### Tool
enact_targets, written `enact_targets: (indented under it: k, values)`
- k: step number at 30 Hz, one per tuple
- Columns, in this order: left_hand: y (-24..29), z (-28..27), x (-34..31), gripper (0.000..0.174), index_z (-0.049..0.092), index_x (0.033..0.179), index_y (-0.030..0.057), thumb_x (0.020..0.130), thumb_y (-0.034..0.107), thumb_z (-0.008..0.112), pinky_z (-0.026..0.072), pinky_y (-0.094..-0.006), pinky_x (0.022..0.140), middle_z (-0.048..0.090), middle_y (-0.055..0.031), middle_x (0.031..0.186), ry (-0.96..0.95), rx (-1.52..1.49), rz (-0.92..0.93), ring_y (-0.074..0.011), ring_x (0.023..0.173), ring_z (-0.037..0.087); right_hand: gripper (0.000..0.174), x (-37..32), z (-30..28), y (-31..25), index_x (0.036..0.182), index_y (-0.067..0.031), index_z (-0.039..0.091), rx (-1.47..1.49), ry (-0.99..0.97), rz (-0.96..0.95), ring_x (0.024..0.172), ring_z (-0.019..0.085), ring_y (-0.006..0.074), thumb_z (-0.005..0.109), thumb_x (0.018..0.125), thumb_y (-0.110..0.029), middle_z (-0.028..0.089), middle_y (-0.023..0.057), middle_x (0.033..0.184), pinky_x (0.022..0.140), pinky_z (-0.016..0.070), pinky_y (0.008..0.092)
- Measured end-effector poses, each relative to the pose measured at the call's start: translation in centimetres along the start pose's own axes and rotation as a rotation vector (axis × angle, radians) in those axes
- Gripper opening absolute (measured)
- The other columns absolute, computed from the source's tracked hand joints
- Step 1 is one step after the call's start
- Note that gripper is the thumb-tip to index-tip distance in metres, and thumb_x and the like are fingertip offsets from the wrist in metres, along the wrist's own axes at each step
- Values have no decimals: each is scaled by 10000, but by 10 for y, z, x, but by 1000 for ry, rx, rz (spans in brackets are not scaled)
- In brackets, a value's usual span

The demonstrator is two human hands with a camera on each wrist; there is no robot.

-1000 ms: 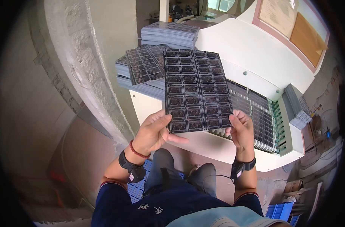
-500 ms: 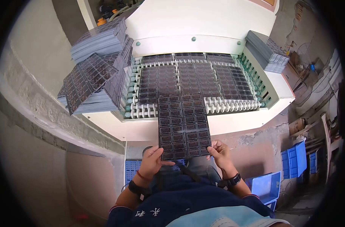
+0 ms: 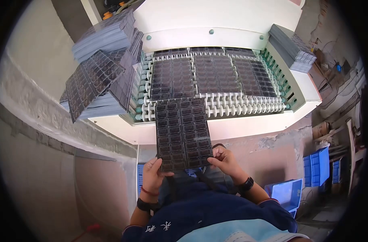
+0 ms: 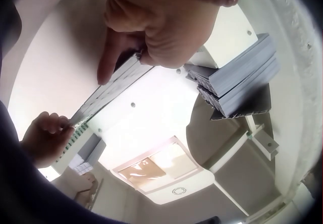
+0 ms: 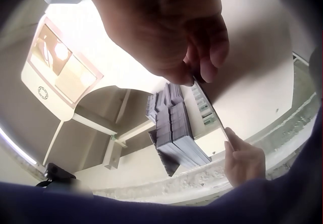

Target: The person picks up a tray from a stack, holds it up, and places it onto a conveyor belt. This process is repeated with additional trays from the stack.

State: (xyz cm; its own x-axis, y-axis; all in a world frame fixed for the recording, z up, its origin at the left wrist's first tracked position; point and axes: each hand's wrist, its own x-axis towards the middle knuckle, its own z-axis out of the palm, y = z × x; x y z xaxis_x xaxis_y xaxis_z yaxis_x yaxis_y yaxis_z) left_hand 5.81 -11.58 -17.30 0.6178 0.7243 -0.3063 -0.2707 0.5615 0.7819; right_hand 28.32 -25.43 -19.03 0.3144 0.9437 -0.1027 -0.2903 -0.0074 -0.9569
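A dark circuit board panel (image 3: pixel 184 135), marked with a grid of small rectangles, is held between my two hands in the head view. My left hand (image 3: pixel 153 175) pinches its near left corner, thumb on top. At the near right corner, my right hand (image 3: pixel 224 161) grips it between thumb and fingers. The panel's far edge overlaps the front white rollers (image 3: pixel 244 105) of the conveyor. On those rollers lie similar panels (image 3: pixel 216 74) in rows. Both wrist views show the held panel (image 4: pixel 113 89) nearly edge-on.
Left of the rollers, stacks of panels (image 3: pixel 105 30) stand on the machine, with loose panels (image 3: pixel 96 74) lying askew on top. Another stack (image 3: pixel 292 46) is on the right side. The white machine cover (image 3: pixel 216 16) rises behind. Blue crates (image 3: pixel 286 193) sit at lower right.
The view has swung from the left stacks to the conveyor. The panel came down from a raised, tilted pose to the rollers' front, then shifted slightly left. Both hands keep their grip.
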Motion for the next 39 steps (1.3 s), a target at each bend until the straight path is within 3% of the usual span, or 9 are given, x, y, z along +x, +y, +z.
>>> enact_targets:
  k: [16,29,31,39]
  values:
    - [-6,-4,5,255,520,1044,-52,915,116,377,571,-328,587,613,-137,951,-40,-70,1,-221,774,633,131,4,-2,3,837,-50,448,-16,-2,30,597,538,45,553,813,25,548,2,737,512,455,179]
    - [-11,-3,3,327,489,1079,-51,933,199,338,566,-396,643,599,-170,978,-86,-212,24,-254,812,627,86,13,5,-3,818,-38,502,9,60,53,554,529,40,588,818,-46,563,-4,675,509,441,171]
    - [-6,3,4,331,492,1072,-49,929,214,350,563,-407,636,605,-169,952,-22,-215,30,-259,802,628,73,14,3,-3,812,-32,514,-19,62,40,539,529,42,583,823,-53,566,-2,661,499,439,171]
    - [-6,-6,17,330,496,1056,-50,922,226,372,561,-421,607,607,-183,935,22,-217,24,-285,804,627,94,-5,-50,-18,858,14,574,-60,358,-11,458,507,52,583,826,-74,577,22,622,428,412,166]
